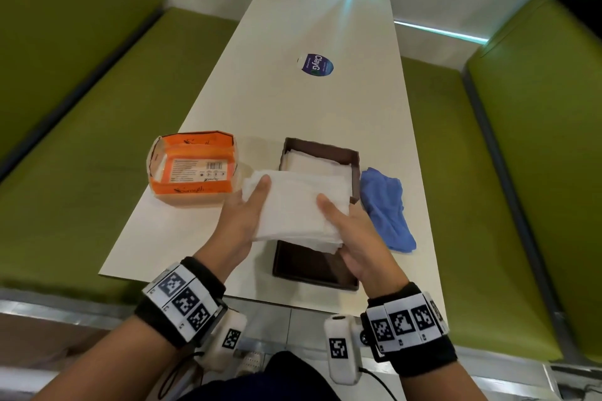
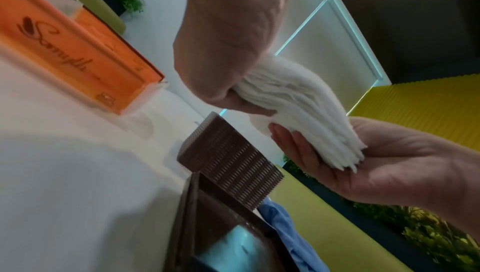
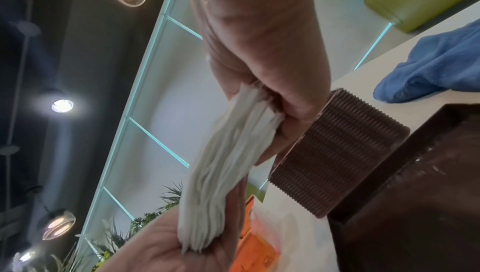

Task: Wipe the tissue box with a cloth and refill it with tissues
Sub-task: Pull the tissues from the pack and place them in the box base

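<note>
Both hands hold one stack of white tissues (image 1: 293,208) (image 2: 298,112) (image 3: 228,163) just above the brown tissue box (image 1: 321,148). My left hand (image 1: 250,202) (image 2: 233,96) pinches the stack's left end, thumb on top. At the right end my right hand (image 1: 342,221) (image 3: 272,108) grips it the same way. More white tissues lie inside the ribbed box (image 2: 228,161) (image 3: 337,153). Its dark brown lid (image 1: 309,270) (image 3: 415,194) lies inside-up just nearer to me. The blue cloth (image 1: 386,205) (image 3: 436,71) lies crumpled right of the box.
An opened orange tissue packet (image 1: 195,169) (image 2: 78,51) sits left of the box on the cream table (image 1: 293,101). A round blue sticker (image 1: 316,65) marks the table's far half. Green bench seats (image 1: 81,156) flank the table on both sides.
</note>
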Available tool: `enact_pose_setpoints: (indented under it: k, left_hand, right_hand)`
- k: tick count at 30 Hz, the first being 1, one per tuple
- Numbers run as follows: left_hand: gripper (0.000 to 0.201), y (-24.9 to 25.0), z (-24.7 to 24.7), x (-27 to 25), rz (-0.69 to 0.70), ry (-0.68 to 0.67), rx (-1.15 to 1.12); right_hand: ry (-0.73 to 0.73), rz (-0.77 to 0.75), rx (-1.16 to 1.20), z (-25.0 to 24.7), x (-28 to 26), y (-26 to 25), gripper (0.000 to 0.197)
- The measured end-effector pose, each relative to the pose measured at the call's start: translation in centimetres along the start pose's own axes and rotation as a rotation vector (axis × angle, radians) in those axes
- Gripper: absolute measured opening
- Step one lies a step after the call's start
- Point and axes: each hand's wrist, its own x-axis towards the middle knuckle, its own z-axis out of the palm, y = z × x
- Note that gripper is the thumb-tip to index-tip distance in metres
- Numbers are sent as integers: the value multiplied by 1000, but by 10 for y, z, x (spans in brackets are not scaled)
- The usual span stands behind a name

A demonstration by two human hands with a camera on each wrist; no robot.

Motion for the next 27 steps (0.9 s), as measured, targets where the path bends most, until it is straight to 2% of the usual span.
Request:
enact_pose_setpoints:
  k: [2, 5, 7, 12, 14, 15, 17, 19, 22, 25, 27]
  left_hand:
    - [22, -3, 6, 2, -38, -4, 6]
    - [45, -3, 17, 4, -32, -5, -24]
    - [53, 0, 22, 6, 4, 0, 9]
    - [45, 11, 28, 14, 27, 46, 211]
    - [45, 22, 30, 18, -18, 19, 260]
    - [44, 29, 31, 20, -29, -24, 215]
    - [50, 46, 33, 20, 25, -117, 136]
    - [58, 62, 35, 24, 133, -156, 222]
    - [51, 77, 41, 30, 269, -190, 377]
    - [36, 78, 47, 34, 327, -184, 533]
    - [30, 70, 54, 38, 321, -150, 658]
  right_hand:
    - [63, -5, -22, -2, 4, -1, 35]
    - [179, -34, -102, 0, 11, -1, 47]
    - [213, -57, -123, 0, 13, -1, 46]
    - [214, -93, -204, -2, 17, -15, 33]
    - [265, -116, -279, -3, 21, -27, 45]
    - [287, -140, -299, -5, 22, -34, 51]
    - [252, -225, -300, -9, 21, -51, 57]
    - [167, -339, -348, -12, 17, -68, 55]
    - [147, -454, -479, -15, 26, -83, 48]
    - [176, -399, -599, -18, 49, -76, 39]
    - [181, -341, -717, -21, 60, -68, 39]
